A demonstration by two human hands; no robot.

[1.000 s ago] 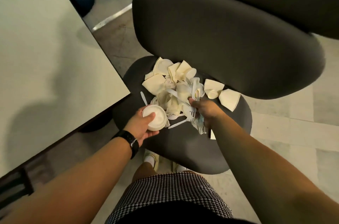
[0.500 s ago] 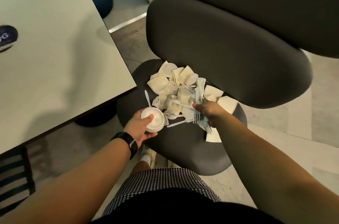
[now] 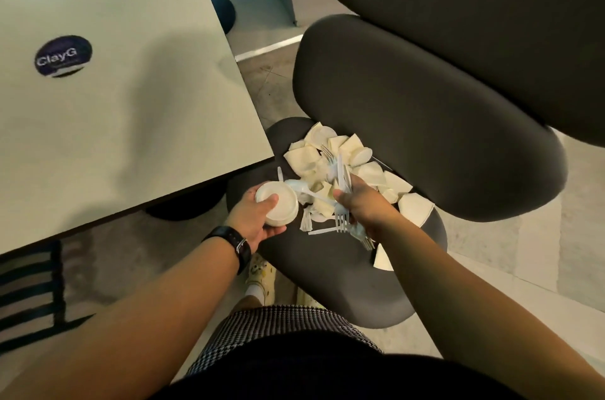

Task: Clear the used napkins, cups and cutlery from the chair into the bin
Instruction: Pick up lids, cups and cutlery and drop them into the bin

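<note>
Over the chair seat (image 3: 327,275), the right hand (image 3: 363,203) has gathered more plastic forks (image 3: 342,219) into its closed fingers while the left hand (image 3: 258,219) keeps gripping stacked cups (image 3: 278,203), napkins (image 3: 330,157) still piled, no bin in view.

Pale table (image 3: 114,124) with round sticker (image 3: 63,56), tiled floor (image 3: 510,255)

right hand (image 3: 361,203) gathered more forks (image 3: 342,177) (bundle bigger).

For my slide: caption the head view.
Left hand holds white paper cups; right hand grips white plastic forks.
</note>
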